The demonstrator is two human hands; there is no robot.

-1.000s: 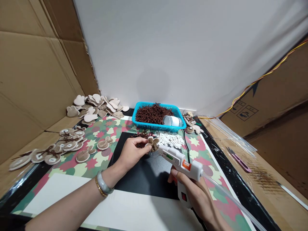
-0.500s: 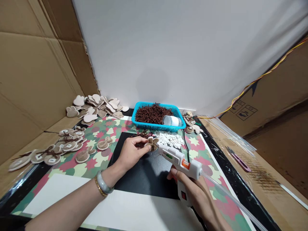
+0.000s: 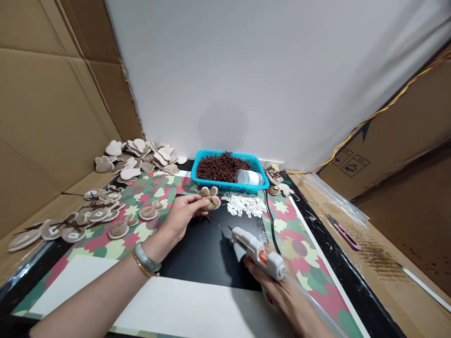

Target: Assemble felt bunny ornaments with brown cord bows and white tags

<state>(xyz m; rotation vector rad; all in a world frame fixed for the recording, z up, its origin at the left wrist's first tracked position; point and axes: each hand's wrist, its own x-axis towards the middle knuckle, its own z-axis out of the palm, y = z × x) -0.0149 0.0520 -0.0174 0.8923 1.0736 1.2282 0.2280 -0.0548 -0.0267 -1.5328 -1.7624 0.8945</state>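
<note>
Between the thumb and fingers of my left hand point(image 3: 183, 213) is a small brown, white-edged felt rabbit-head piece point(image 3: 210, 199), its two ears pointing away from me. My right hand point(image 3: 269, 279) grips a white glue gun point(image 3: 255, 246) with an orange part, its nozzle over the black mat point(image 3: 211, 258) and apart from the felt piece. A clear glue stick point(image 3: 310, 300) sticks out of the gun's back. Just beyond the mat lies a heap of small white labels point(image 3: 244, 205). Some dark brown cord bits show beneath my left fingers.
A blue basket point(image 3: 230, 188) at the back holds brown cord bows and a white-lidded jar. Rabbit pieces point(image 3: 128, 173) are piled at back left, labelled ones point(image 3: 100, 213) nearer. On the right lie clear glue sticks point(image 3: 338, 197) and a pink-handled tool point(image 3: 347, 237). A black cable point(image 3: 270, 220) crosses the mat side.
The glue gun has drawn away from the felt piece, toward me and lower. My left hand has moved slightly left and away from me with the felt piece, which now shows more fully.
</note>
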